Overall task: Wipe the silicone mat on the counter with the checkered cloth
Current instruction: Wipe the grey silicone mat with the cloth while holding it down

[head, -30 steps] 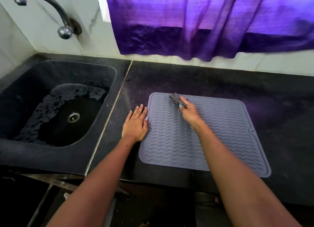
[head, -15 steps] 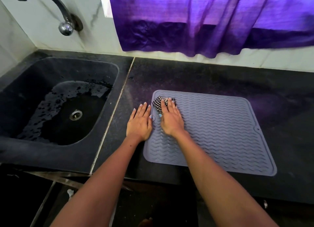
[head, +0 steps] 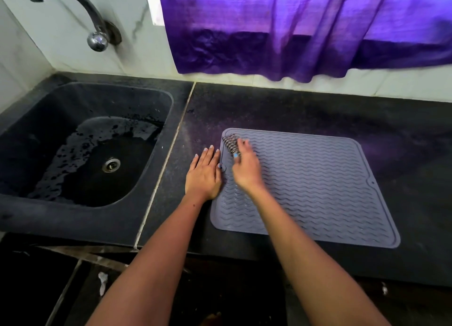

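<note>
A grey silicone mat (head: 318, 186) with wavy ridges lies flat on the black counter (head: 281, 110). My right hand (head: 245, 166) presses a small black-and-white checkered cloth (head: 231, 141) against the mat's far left corner; the cloth is blurred and mostly under my fingers. My left hand (head: 204, 175) lies flat, fingers together, on the counter at the mat's left edge, with its thumb touching the rim.
A dark sink (head: 80, 154) with a wet basin and drain is set into the counter on the left, under a metal tap (head: 93, 32). A purple curtain (head: 293, 32) hangs over the white tiled wall behind. The counter's front edge runs just below the mat.
My right hand swept the cloth from the mat's upper middle to its left edge, then pushed it up into the far left corner. My left hand stayed in place.
</note>
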`<state>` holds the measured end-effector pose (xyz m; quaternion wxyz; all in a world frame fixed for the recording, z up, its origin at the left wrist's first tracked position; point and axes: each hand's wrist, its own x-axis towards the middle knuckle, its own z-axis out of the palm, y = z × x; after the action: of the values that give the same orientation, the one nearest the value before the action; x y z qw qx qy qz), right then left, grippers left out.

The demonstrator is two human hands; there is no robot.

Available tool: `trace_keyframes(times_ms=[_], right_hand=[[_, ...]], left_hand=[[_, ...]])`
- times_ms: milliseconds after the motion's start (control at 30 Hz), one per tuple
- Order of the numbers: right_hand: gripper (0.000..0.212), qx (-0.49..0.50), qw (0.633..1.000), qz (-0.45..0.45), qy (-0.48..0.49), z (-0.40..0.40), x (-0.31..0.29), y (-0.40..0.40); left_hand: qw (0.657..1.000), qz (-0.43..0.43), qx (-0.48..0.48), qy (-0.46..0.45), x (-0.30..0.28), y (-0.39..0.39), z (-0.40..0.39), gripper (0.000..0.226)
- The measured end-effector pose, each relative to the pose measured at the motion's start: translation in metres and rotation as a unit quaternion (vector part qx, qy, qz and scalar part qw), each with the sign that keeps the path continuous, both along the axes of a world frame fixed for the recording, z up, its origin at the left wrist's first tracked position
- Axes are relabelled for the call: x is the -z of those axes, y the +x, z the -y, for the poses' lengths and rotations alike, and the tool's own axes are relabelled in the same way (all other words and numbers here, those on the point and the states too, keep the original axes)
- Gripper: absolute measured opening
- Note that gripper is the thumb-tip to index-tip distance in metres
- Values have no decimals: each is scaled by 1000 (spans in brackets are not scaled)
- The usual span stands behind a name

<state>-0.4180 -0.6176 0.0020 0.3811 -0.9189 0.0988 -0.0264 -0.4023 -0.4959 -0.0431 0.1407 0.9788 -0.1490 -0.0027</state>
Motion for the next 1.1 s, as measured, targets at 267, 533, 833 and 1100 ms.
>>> trace_keyframes(times_ms=[267,533,833,1100], right_hand=[[63,-117,975,-17,-187,-7,25,-15],[45,109,938,-15,329,16,-15,7],[72,-107,974,19,-199,14,19,-47],[55,-75,987,-49,137,34,14,-27]], left_hand=[[1000,7,0,3,0,0,1,51],[1000,2,0,-3,-2,-1,1,66],[1000,20,-9,-12,4,1,1,65],[999,30,-10,-10,6,1,2,74]])
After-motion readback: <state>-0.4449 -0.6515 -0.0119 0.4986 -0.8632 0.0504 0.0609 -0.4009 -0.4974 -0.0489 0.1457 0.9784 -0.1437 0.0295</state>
